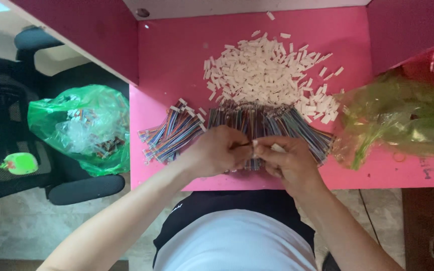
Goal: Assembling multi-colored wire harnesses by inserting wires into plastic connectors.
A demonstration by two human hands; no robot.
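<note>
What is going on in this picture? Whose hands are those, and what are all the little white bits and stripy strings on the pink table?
The picture comes from a camera worn on a person's head, looking down, so you see that person's own two bare hands and their lap.

They sit at a pink table. At the back lies a big pile of small white plastic pieces. In front of it lie bundles of thin, many-coloured wires, with a smaller bundle off to the left.

The left hand pinches the end of a thin wire. The right hand holds one small white piece right next to it. The hands are nearly touching.

A green plastic bag sits on a black chair beside the table, and a yellowish bag lies on the table's right side.
</note>
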